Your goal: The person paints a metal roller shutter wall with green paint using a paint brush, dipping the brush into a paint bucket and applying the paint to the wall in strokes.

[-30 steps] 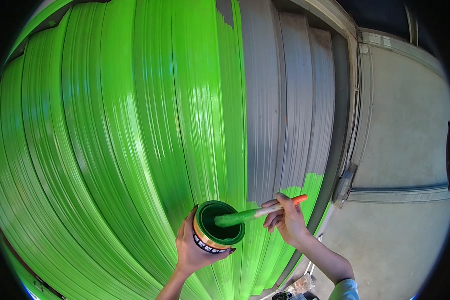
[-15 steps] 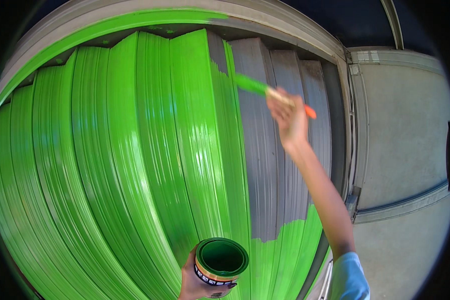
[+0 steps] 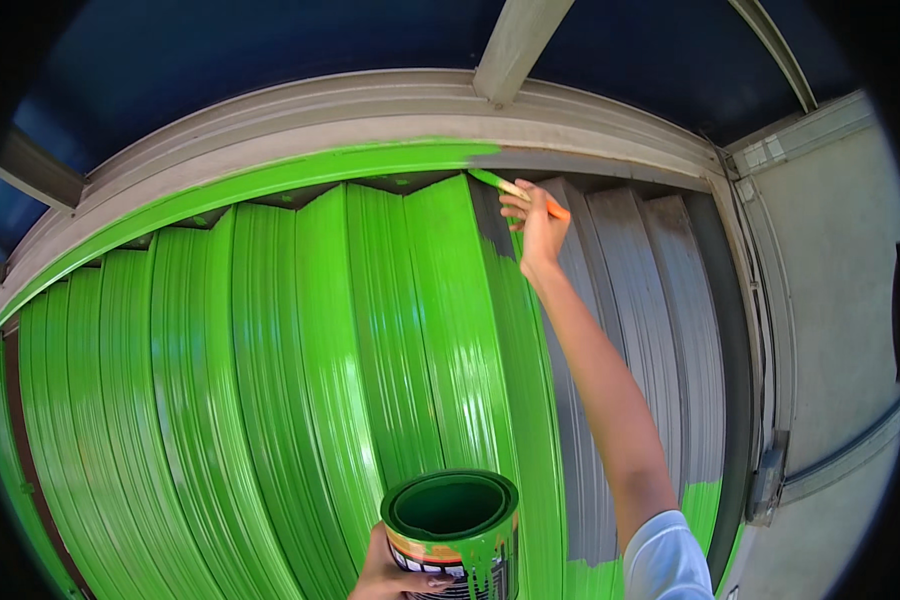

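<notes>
A paintbrush (image 3: 515, 190) with a pale wooden handle, orange at its end, is gripped in my right hand (image 3: 540, 225), arm stretched up. Its green-loaded bristles meet the top of the folding metal panel (image 3: 390, 290), close under the frame's upper rail. Most of the pleated panel is glossy green; grey bare strips (image 3: 645, 300) show on the right side. Low in the middle, my left hand (image 3: 395, 570) is wrapped round an open paint can (image 3: 450, 505). Green paint coats the can's rim and drips down its side; the inside is dark green.
The upper rail (image 3: 300, 165) is green from the left to about the middle, then grey. Beige beams (image 3: 520, 45) and dark blue areas lie above it. A grey wall (image 3: 840, 280) with a metal latch-like box (image 3: 768, 475) stands on the right.
The brush and my right hand have moved from the panel's grey section to its top edge, near the rail. The view has tilted upward, and the can has turned, showing drips.
</notes>
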{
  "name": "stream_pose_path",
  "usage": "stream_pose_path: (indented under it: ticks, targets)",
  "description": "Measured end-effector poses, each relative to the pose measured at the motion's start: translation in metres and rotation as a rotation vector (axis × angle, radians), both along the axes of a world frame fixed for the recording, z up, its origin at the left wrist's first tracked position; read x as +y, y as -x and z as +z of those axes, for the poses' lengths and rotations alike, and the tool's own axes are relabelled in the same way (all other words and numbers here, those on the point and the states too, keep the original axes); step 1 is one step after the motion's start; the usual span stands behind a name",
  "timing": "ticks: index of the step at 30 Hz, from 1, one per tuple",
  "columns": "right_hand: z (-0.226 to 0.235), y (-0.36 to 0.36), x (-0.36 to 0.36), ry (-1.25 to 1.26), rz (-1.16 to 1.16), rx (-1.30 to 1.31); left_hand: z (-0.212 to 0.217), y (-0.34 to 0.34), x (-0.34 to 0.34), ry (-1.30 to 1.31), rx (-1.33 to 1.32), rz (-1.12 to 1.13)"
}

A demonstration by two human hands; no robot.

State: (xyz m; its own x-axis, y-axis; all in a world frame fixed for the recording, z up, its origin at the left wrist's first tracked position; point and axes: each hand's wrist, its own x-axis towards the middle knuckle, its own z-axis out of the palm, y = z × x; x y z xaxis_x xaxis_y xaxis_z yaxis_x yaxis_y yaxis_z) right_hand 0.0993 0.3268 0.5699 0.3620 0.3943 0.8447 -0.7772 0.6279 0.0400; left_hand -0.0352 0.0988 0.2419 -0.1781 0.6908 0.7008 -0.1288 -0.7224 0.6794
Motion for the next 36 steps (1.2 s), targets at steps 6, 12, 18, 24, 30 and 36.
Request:
stream_pose_path:
  ticks: [6,12,18,24,30,36]
  targets:
    - [-0.003,0.005,0.004,-0.03,-0.061,-0.092,0.015,0.005,-0.006,-0.111,-0.112,-0.037]
    - [0.01,-0.01,0.011,-0.04,-0.094,-0.056,0.034,-0.013,-0.006,-0.013,0.031,-0.015]
    - [0.008,-0.009,0.007,-0.059,-0.123,-0.18,0.032,-0.01,-0.002,-0.017,-0.039,-0.046]
    - [0.013,-0.008,0.001,-0.083,-0.107,-0.131,0.028,-0.008,0.003,-0.012,-0.027,-0.035]
    - [0.021,-0.013,0.0,-0.054,-0.112,-0.075,0.039,-0.022,-0.006,0.039,0.016,-0.036]
    - [0.015,-0.011,-0.003,-0.012,-0.184,-0.199,0.037,-0.021,-0.008,0.025,0.032,-0.033]
